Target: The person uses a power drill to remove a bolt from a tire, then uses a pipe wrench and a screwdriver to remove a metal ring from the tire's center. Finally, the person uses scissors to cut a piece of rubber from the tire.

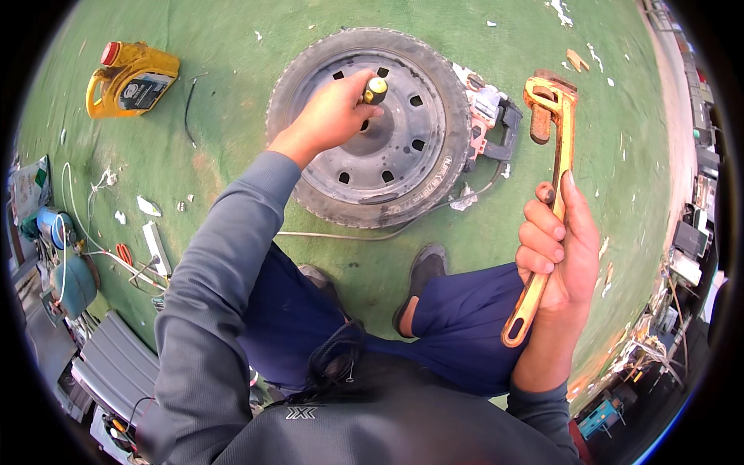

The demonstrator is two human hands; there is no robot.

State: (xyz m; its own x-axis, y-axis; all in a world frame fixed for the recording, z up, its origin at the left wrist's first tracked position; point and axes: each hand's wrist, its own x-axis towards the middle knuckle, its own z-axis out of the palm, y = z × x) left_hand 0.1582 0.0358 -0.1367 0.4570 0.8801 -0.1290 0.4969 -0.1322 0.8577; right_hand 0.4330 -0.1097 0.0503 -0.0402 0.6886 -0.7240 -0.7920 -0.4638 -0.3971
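A car wheel (394,147) with a grey steel rim and a black tyre lies flat on the floor in front of me. My left hand (335,111) is over the rim, closed around a screwdriver-like tool (376,91) whose yellow and black handle points up at me. Its shaft and tip are hidden beneath the handle and hand, so I cannot tell whether it touches the rim. To the right, my right hand (559,244) grips the handle of a worn orange pipe wrench (566,147), raised with its rusty jaws away from me.
A power tool (487,112) with a black handle sits against the tyre's right side; its cable (403,232) passes in front of the wheel. A yellow jug (136,81) stands far left. A power strip (156,248) and cords lie left. Scraps dot the green floor covering (225,46).
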